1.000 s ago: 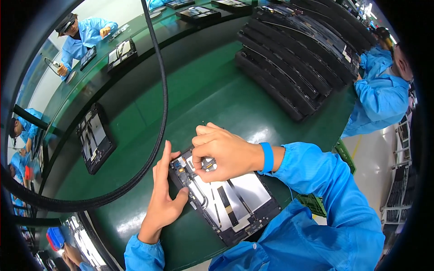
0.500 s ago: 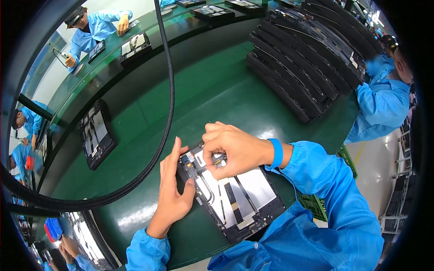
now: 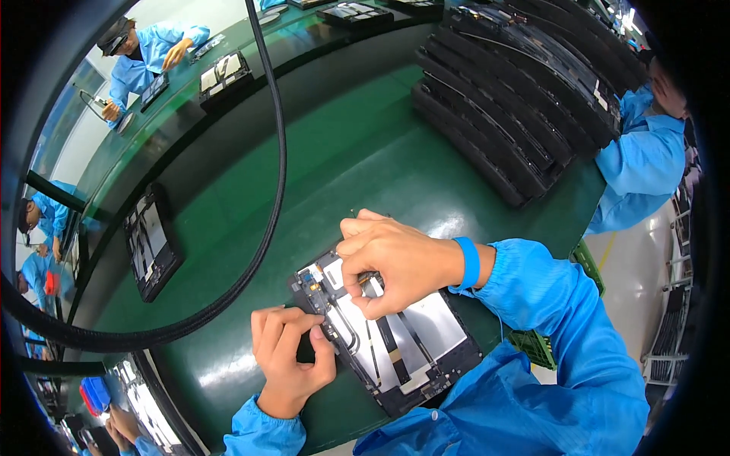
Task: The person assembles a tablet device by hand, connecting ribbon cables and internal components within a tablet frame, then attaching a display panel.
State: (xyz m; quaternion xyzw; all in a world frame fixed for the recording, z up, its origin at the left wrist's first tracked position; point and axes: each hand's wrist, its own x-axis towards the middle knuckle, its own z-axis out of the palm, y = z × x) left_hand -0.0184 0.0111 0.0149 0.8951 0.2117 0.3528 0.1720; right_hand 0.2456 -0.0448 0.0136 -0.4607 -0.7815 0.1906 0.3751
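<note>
An opened tablet point(image 3: 437, 323) lies at a slant on the green table in front of me, its silver inner plates, flex cables and small circuit boards exposed. My right hand point(image 3: 403, 262), wearing a blue wristband point(image 3: 468, 262), is over its upper part. Thumb and index finger curl together there in a pinch, and whatever they hold is hidden. At the tablet's left edge, beside a small circuit board point(image 3: 313, 289), my left hand point(image 3: 289, 353) has its thumb and index tips close together. Anything between those tips is too small to make out.
Stacked black trays point(image 3: 494, 114) holding device parts stand at the back right. Another opened tablet point(image 3: 152, 243) lies at the left by the raised conveyor edge. A thick black cable point(image 3: 280, 152) loops across the left side. Co-workers in blue sit at left and right.
My left hand has gone from spread fingers along the tablet's left side to a curled pinch at its edge, slightly lower. The right hand keeps its pinch over the tablet, almost unmoved.
</note>
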